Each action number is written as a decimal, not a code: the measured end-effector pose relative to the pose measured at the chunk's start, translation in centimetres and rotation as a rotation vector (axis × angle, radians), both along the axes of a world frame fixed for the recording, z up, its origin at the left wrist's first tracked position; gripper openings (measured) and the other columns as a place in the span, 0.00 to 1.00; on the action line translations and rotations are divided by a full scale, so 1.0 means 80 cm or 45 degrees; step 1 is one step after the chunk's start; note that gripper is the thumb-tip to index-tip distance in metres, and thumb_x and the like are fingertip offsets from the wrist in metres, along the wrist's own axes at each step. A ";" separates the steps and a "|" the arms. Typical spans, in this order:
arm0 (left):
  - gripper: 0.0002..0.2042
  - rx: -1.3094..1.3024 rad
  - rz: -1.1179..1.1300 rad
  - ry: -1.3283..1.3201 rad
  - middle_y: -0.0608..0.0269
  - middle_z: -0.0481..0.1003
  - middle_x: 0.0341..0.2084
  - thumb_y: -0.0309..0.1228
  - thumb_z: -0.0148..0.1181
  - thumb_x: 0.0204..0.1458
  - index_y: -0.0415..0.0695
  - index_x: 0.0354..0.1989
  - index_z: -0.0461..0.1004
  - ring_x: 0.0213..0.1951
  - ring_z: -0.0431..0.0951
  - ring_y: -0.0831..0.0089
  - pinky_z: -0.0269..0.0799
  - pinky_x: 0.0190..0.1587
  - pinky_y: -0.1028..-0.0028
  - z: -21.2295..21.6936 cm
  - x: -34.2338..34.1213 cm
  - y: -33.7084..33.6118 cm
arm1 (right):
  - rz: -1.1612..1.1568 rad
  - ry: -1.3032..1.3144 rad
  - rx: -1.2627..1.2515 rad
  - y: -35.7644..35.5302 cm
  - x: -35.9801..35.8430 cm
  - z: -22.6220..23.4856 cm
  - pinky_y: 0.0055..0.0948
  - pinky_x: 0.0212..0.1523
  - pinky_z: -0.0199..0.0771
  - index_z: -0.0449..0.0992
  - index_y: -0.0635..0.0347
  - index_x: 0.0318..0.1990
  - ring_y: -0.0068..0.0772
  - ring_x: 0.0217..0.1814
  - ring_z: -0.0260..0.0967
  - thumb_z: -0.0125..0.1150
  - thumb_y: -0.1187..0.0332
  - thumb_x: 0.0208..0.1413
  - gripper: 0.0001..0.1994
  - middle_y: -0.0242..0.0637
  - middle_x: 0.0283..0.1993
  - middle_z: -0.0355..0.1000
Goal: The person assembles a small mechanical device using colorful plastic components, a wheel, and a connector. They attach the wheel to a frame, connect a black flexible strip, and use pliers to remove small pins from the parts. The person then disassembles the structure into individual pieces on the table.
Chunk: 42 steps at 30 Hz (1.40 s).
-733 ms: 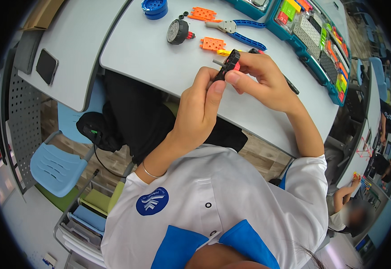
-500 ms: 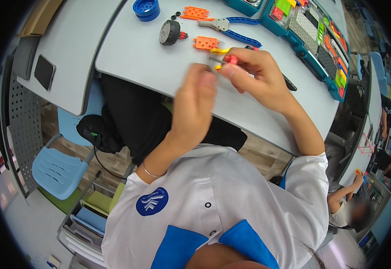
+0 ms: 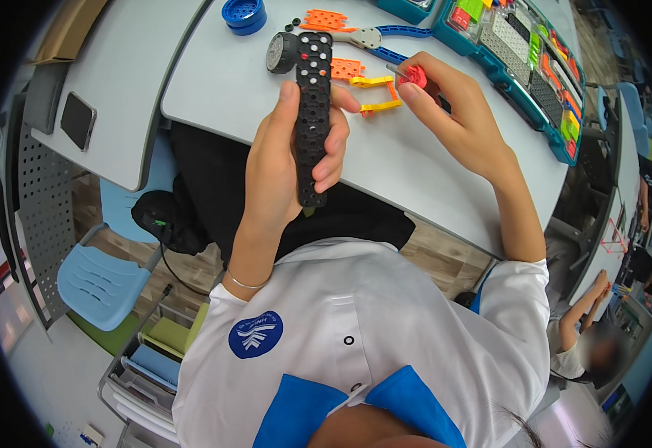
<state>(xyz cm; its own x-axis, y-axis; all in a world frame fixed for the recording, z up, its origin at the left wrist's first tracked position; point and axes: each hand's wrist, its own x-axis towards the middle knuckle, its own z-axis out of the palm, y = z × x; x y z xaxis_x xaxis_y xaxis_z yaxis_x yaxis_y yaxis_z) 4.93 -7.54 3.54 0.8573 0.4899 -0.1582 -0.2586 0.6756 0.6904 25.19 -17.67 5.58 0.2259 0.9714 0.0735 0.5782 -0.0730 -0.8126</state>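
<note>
My left hand (image 3: pixel 266 160) is wrapped round a long black perforated building plate (image 3: pixel 312 142), held nearly upright above the table edge. White pegs and a few red or orange ones show at the plate's upper end. Between the thumb and index finger of my right hand (image 3: pixel 464 127) is a small red plastic piece (image 3: pixel 414 75) with a thin grey metal shaft (image 3: pixel 395 71) sticking out to the left. On the table between my hands lies a U-shaped yellow and orange assembly (image 3: pixel 378 107). Something dark beside my right palm is mostly hidden.
Past my hands lie blue-handled pliers (image 3: pixel 384 54), orange perforated plates (image 3: pixel 347 69), a grey-hubbed black wheel (image 3: pixel 277 54) and a blue round part (image 3: pixel 243 15). A teal case (image 3: pixel 516 89) of colourful parts stands at right. A phone (image 3: pixel 77 121) rests on the left table.
My left hand has moved left from beside my right hand and now grips the black plate. My right hand has shifted slightly right and away from me, keeping the red piece.
</note>
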 end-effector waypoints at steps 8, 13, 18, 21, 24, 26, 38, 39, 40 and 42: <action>0.19 1.564 0.786 0.724 0.62 0.68 0.39 0.32 0.59 0.61 0.37 0.58 0.73 0.37 0.71 0.75 0.66 0.37 0.77 -0.006 -0.017 0.044 | 0.048 -0.195 -0.028 -0.001 -0.001 0.015 0.31 0.36 0.66 0.74 0.64 0.37 0.33 0.32 0.64 0.62 0.58 0.60 0.15 0.38 0.29 0.69; 0.19 2.037 0.945 1.186 0.64 0.68 0.34 0.32 0.65 0.56 0.45 0.57 0.77 0.36 0.71 0.72 0.68 0.41 0.73 -0.028 -0.044 0.097 | 0.080 -0.242 -0.017 -0.002 0.001 0.020 0.33 0.37 0.68 0.74 0.65 0.38 0.34 0.33 0.65 0.63 0.58 0.59 0.16 0.40 0.29 0.70; 0.19 1.825 0.895 1.331 0.65 0.73 0.34 0.33 0.71 0.48 0.47 0.50 0.82 0.36 0.71 0.72 0.68 0.43 0.71 -0.055 -0.054 0.107 | 0.147 -0.222 0.000 -0.003 -0.002 0.012 0.34 0.38 0.69 0.75 0.66 0.38 0.36 0.34 0.67 0.64 0.58 0.58 0.17 0.42 0.30 0.71; 0.20 1.766 0.825 1.211 0.65 0.76 0.34 0.33 0.74 0.43 0.46 0.47 0.82 0.37 0.71 0.70 0.68 0.43 0.71 -0.054 -0.049 0.111 | 0.210 -0.278 -0.025 -0.003 0.000 0.013 0.30 0.37 0.67 0.75 0.65 0.42 0.33 0.36 0.70 0.65 0.61 0.57 0.15 0.39 0.36 0.74; 0.20 1.756 0.811 1.177 0.66 0.78 0.34 0.32 0.75 0.40 0.46 0.45 0.83 0.37 0.72 0.71 0.68 0.42 0.72 -0.054 -0.039 0.111 | 0.243 -0.252 -0.064 -0.005 0.002 0.010 0.31 0.37 0.68 0.76 0.65 0.43 0.35 0.36 0.70 0.65 0.60 0.57 0.16 0.39 0.36 0.74; 0.20 1.751 0.836 1.171 0.66 0.78 0.34 0.32 0.76 0.40 0.46 0.45 0.83 0.37 0.72 0.72 0.68 0.41 0.72 -0.053 -0.031 0.106 | 0.254 -0.207 -0.046 -0.003 0.000 0.007 0.31 0.38 0.68 0.76 0.65 0.43 0.35 0.36 0.70 0.65 0.59 0.57 0.16 0.39 0.36 0.74; 0.16 1.084 0.443 0.341 0.61 0.78 0.40 0.24 0.64 0.54 0.37 0.52 0.77 0.42 0.77 0.76 0.74 0.41 0.77 0.005 -0.005 0.015 | 0.168 -0.439 0.299 -0.003 -0.017 -0.003 0.33 0.35 0.69 0.74 0.61 0.35 0.36 0.32 0.69 0.68 0.56 0.53 0.17 0.35 0.29 0.70; 0.17 0.838 0.249 0.234 0.60 0.77 0.40 0.21 0.65 0.53 0.37 0.53 0.76 0.44 0.77 0.76 0.76 0.40 0.77 0.011 0.000 0.002 | 0.163 -0.556 0.378 -0.003 -0.019 -0.005 0.33 0.34 0.68 0.74 0.59 0.35 0.36 0.32 0.69 0.69 0.55 0.52 0.17 0.34 0.29 0.70; 0.17 0.764 0.173 0.215 0.59 0.77 0.41 0.21 0.64 0.54 0.35 0.53 0.75 0.45 0.77 0.75 0.76 0.41 0.76 0.009 0.004 0.000 | 0.152 -0.661 0.415 -0.002 -0.022 -0.004 0.33 0.34 0.68 0.74 0.58 0.35 0.36 0.32 0.69 0.69 0.55 0.52 0.17 0.33 0.29 0.69; 0.19 0.610 0.018 0.172 0.56 0.77 0.43 0.21 0.64 0.55 0.32 0.55 0.72 0.45 0.78 0.73 0.78 0.43 0.74 0.002 0.010 -0.005 | 0.126 -0.873 0.482 -0.002 -0.028 -0.004 0.33 0.33 0.68 0.74 0.56 0.35 0.36 0.32 0.70 0.70 0.54 0.50 0.17 0.31 0.29 0.69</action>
